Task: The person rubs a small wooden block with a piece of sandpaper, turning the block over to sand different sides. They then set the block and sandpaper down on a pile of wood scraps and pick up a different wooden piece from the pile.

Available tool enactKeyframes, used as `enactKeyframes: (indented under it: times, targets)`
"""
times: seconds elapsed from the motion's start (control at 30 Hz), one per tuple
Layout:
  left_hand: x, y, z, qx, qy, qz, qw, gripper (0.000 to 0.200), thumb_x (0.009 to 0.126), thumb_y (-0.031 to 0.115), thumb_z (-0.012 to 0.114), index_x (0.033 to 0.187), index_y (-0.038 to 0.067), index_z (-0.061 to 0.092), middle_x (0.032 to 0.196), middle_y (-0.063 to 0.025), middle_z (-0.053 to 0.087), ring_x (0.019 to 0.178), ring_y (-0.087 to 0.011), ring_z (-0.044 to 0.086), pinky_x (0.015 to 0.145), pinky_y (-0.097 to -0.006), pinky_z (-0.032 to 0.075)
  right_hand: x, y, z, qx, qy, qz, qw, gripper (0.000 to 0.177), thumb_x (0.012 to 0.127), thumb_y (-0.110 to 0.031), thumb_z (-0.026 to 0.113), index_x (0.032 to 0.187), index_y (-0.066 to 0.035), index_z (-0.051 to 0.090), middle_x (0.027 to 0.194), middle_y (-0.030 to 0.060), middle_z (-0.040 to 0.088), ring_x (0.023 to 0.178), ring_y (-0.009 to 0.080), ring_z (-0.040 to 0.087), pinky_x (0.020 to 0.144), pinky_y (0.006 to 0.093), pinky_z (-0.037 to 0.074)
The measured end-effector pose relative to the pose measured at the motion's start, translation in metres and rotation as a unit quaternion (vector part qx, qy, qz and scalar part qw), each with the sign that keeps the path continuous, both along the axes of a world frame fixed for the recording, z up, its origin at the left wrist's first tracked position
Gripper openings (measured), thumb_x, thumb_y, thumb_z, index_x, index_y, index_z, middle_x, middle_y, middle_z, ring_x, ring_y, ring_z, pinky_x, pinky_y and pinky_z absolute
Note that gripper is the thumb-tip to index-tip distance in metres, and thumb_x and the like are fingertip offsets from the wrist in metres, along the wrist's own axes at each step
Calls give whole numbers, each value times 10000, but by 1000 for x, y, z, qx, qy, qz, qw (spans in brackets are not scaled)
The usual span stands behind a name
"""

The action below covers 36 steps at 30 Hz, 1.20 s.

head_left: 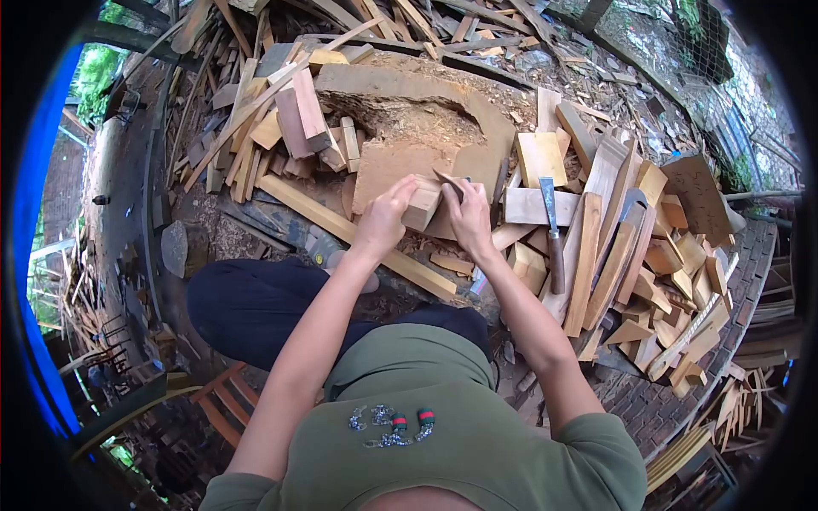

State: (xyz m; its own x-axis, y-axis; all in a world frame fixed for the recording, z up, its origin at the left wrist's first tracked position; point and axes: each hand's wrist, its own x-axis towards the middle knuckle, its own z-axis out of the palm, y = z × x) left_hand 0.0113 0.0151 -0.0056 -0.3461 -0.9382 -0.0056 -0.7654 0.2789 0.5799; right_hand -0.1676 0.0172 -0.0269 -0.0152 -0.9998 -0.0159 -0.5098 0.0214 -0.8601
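Observation:
Ahead of my body, my left hand (386, 213) is closed round the left side of a small wooden block (422, 206), which rests at the near edge of a large wooden slab (388, 166). On the block's right side is my right hand (469, 213), its fingers bent round a thin, dark-edged piece (447, 180) that I cannot make out. Right of that hand a blade with a wooden handle (556, 255) lies across a pale block (538, 207).
Wood pieces (673, 281) are heaped at the right, beside a curved blade (632, 203) and a cardboard sheet (699, 192). Offcuts (247, 136) pile up at the left. A long plank (358, 236) runs diagonally in front of my legs. A chair (228, 400) stands at lower left.

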Motion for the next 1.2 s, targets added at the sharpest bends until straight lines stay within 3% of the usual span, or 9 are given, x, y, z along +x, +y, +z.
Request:
enactKeyframes:
  times: [0.17,0.33,0.57,0.7,0.77,0.83,0.9,1.13,1.2]
  targets:
    - [-2,2,-3,5,2,29,1000,572,697,-168,546,1235,23,580,1306,-156,576,1165,-334,578,988,-402,487,23,32,32,-132,-76,32,988,274,915,-149,604,1166,-61,668,1108,120,676,963,283,556,905,370,433]
    - [-8,10,-8,-54,-57,-20,997,477,761,-101,528,1219,22,578,1333,-132,563,1053,-355,632,893,-420,537,4,15,-11,17,-48,-56,997,310,967,-215,539,1215,-63,648,1113,138,669,971,306,531,902,382,434]
    - [-7,17,-10,-63,-67,-4,996,432,796,-60,510,1220,0,563,1331,-168,556,967,-364,663,808,-426,563,18,51,14,-82,-87,-18,993,299,953,-161,558,1214,-41,641,1175,135,648,1026,297,530,954,370,417]
    - [-15,16,-11,-76,-94,-2,993,408,814,-38,509,1219,-25,554,1322,-189,558,917,-385,674,774,-427,573,16,17,-8,71,-105,-106,986,330,967,-189,542,1247,-29,613,1197,169,628,1081,336,521,991,393,399]
    - [-14,14,-9,-68,-114,1,991,405,816,-32,521,1219,-32,552,1321,-194,558,906,-392,676,761,-432,576,22,37,4,28,-137,-93,986,347,974,-207,536,1269,-33,599,1219,161,620,1114,329,516,1020,385,381]
    - [-16,14,-10,-25,-108,20,994,518,747,-109,538,1250,14,558,1341,-148,547,1050,-352,631,868,-419,546,23,52,24,11,-146,-83,986,350,976,-209,535,1272,-34,598,1229,155,617,1118,322,515,1029,379,375]
    - [-10,16,-13,-77,-87,-17,993,402,815,-34,525,1216,-44,549,1331,-198,548,932,-382,672,788,-422,571,23,68,32,-12,-145,-57,988,346,979,-209,535,1269,-32,599,1241,155,611,1130,304,516,1035,374,375]
    - [-22,14,-2,-50,-122,-4,991,462,775,-74,539,1237,-63,537,1325,-220,545,976,-384,659,833,-428,559,24,12,-16,201,-223,-137,944,391,1000,-275,486,1283,-23,581,1224,199,601,1154,316,509,1041,389,369]
    - [-17,13,-5,-61,-108,-8,992,465,773,-79,536,1238,-65,535,1325,-222,545,981,-381,659,836,-428,558,31,46,2,36,-240,-122,962,400,1002,-272,483,1308,-28,569,1221,203,600,1173,300,504,1055,388,359]
